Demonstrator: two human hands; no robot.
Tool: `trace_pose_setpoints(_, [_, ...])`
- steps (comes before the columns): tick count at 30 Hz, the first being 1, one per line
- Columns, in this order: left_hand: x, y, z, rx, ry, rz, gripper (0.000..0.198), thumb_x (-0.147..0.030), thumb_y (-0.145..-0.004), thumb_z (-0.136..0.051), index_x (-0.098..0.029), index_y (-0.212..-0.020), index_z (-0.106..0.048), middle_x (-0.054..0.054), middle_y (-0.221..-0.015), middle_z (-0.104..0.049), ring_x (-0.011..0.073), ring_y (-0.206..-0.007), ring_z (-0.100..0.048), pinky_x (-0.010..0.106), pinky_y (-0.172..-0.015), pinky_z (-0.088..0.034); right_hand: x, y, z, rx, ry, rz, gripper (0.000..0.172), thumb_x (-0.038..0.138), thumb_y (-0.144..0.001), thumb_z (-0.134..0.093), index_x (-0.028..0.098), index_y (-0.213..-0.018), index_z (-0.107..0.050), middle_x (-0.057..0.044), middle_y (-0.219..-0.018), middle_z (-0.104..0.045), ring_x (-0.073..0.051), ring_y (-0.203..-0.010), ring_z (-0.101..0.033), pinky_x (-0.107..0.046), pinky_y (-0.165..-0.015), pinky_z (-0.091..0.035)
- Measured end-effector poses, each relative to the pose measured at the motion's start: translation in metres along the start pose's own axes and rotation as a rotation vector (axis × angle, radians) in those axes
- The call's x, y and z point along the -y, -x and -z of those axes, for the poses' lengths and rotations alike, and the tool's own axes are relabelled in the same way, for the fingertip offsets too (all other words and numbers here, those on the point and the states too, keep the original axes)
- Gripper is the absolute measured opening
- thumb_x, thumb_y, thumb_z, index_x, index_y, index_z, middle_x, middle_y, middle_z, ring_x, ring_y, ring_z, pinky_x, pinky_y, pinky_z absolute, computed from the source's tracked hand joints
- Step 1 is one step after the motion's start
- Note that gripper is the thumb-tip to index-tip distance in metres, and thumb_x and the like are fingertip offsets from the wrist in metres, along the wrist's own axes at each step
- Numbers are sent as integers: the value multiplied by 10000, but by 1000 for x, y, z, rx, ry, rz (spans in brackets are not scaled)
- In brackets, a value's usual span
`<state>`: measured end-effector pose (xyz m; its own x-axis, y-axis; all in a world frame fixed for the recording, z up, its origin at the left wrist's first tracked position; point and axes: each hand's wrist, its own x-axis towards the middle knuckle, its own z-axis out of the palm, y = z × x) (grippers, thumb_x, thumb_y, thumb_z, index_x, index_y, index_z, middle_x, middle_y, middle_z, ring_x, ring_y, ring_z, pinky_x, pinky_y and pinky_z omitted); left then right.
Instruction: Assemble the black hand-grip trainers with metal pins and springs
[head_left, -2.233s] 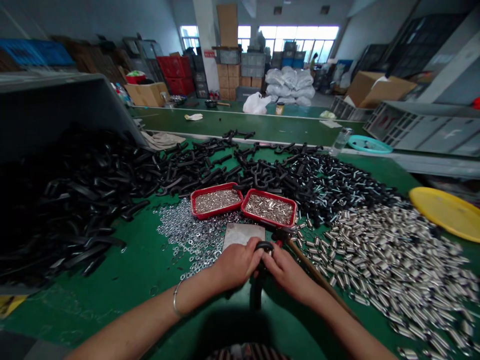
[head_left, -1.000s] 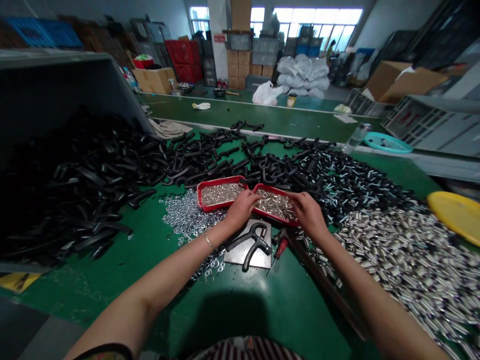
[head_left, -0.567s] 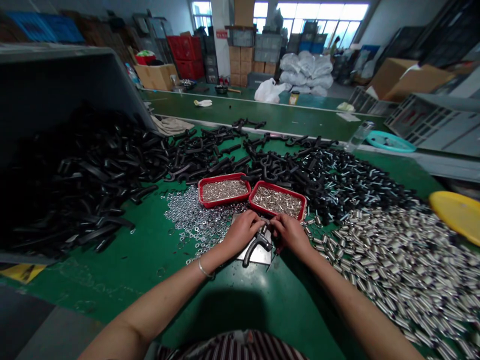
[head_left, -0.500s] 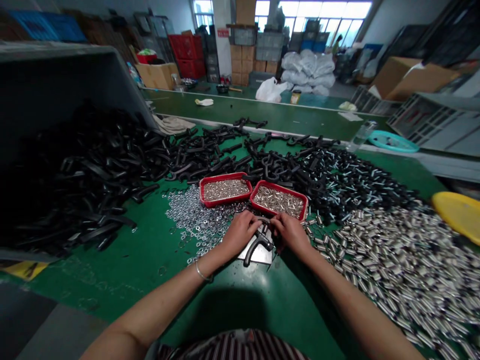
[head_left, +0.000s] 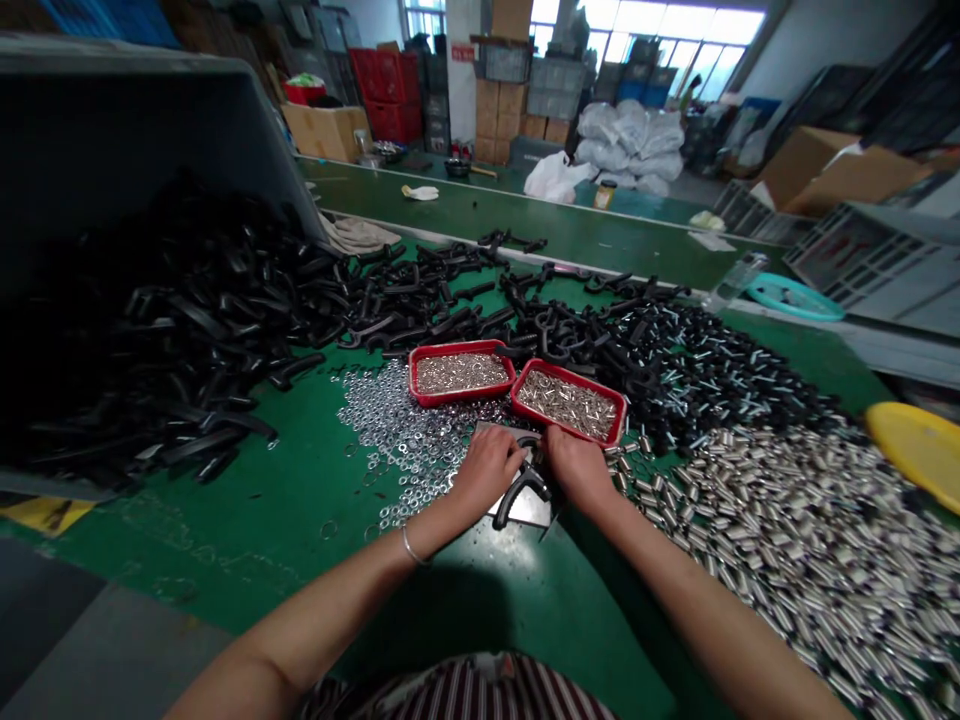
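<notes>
Bending over one black handle, two bare hands work close together.
The left hand presses its bent fingers together on the handle's upper part; the handle lies on a metal plate; the right hand is curled, its fingertips hidden, so I cannot tell their pinch.

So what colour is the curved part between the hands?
The curved part is black; the head view shows it best.
</notes>
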<state>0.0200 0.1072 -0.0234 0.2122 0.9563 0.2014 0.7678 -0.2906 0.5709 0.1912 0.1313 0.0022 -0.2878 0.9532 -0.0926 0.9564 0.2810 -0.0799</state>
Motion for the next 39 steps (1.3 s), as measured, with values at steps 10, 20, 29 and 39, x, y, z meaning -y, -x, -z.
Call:
trace_pose_setpoints(10, [2,-5,-4,54,-354,-352,253,-247,-1003,-439,-143,-873,-629,98,-915,-614,254,-924,-556,405,-856,-435,-52,57,12,-128,-10,-61,212,415,-1011,-434,225,-1028,-526,-83,-974,-701,-242,-842,-669,-296,-629,-414])
trace_pose_setpoints(20, [-7,12,11,181,-347,-444,343,-398,-968,-528,-133,-1160,-630,164,-1182,-635,312,-1100,-551,472,-967,-411,-86,114,-15,-106,-236,-48,239,430,-947,-459,221,-857,-534,-105,-865,-633,-272,-832,-607,-370,-738,-471])
trace_pose_setpoints(29, [-8,33,15,225,-325,-339,525,-284,-950,-488,-157,-1454,-419,134,-1495,-463,314,-1250,-480,466,-1038,-397,-56,112,16,-220,-627,-30,277,396,-998,-409,231,-1208,-481,-87,-1080,-667,-229,-881,-657,-332,-782,-495])
trace_pose_setpoints(39, [-8,36,13,149,-212,-208,551,-337,-911,-584,-218,-1431,-450,167,-1337,-522,337,-1205,-496,524,-1021,-423,-51,81,30,-129,-583,20,243,360,-992,-438,233,-1184,-514,-82,-1072,-690,-225,-879,-661,-317,-771,-481])
